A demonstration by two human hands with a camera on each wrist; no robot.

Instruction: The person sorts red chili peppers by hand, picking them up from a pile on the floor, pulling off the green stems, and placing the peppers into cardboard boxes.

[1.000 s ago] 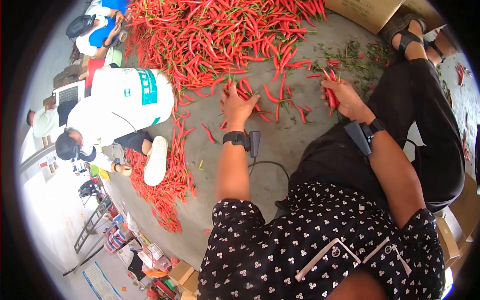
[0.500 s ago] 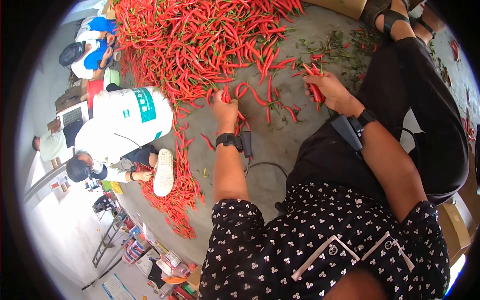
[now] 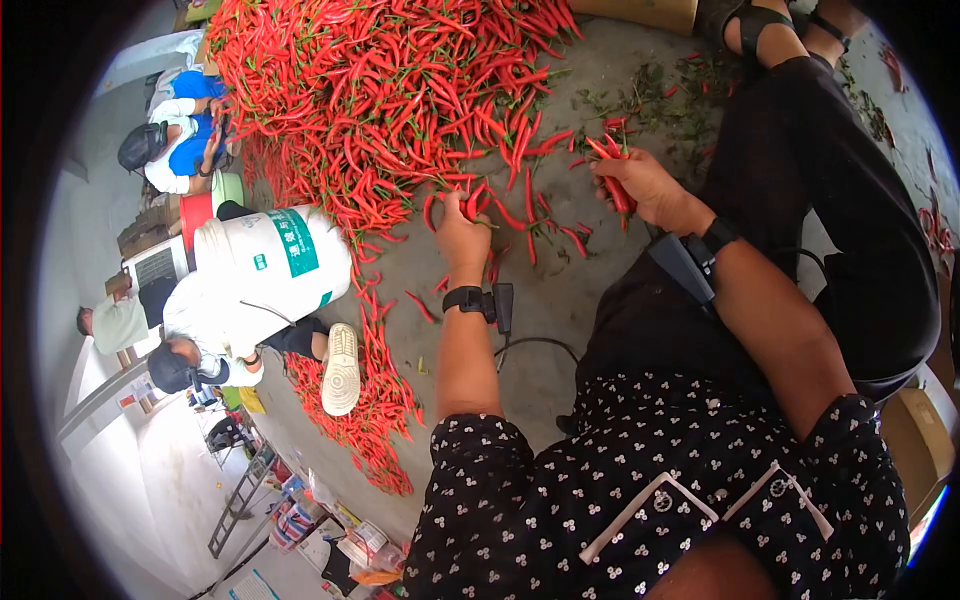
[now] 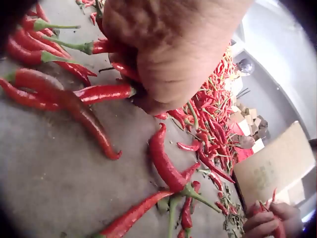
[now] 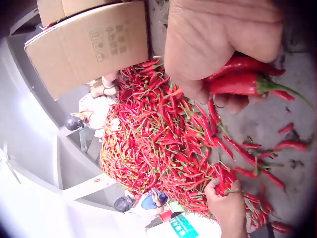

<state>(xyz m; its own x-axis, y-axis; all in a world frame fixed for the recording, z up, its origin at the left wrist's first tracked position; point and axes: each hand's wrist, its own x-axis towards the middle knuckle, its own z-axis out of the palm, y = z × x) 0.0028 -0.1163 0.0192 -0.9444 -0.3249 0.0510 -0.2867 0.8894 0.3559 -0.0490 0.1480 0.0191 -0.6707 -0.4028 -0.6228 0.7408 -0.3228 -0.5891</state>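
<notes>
My left hand (image 3: 463, 242) is low over the floor at the near edge of a big heap of red chillies (image 3: 380, 110). Its fingers curl round a few chillies (image 5: 225, 182), seen in the right wrist view. In the left wrist view, the palm hides most of that grip, and stems and red tips stick out below it. To the right, my right hand (image 3: 650, 188) holds a small bunch of chillies (image 3: 618, 190) in its curled fingers. The right wrist view shows their glossy sides and a green stem (image 5: 262, 85) beside the thumb. Loose chillies (image 4: 166, 163) lie between the hands.
A white bucket with a green label (image 3: 225, 255) stands at the left, next to a seated person and a smaller chilli pile (image 3: 375, 440). Another person sits farther back. A cardboard box (image 5: 94, 44) borders the heap. Green leaf scraps (image 3: 650, 95) litter the floor near a sandalled foot.
My left hand's spread thumb and fingers have closed round chillies at the heap's edge. My right hand keeps its bunch. The head view has shifted, moving the heap leftward.
</notes>
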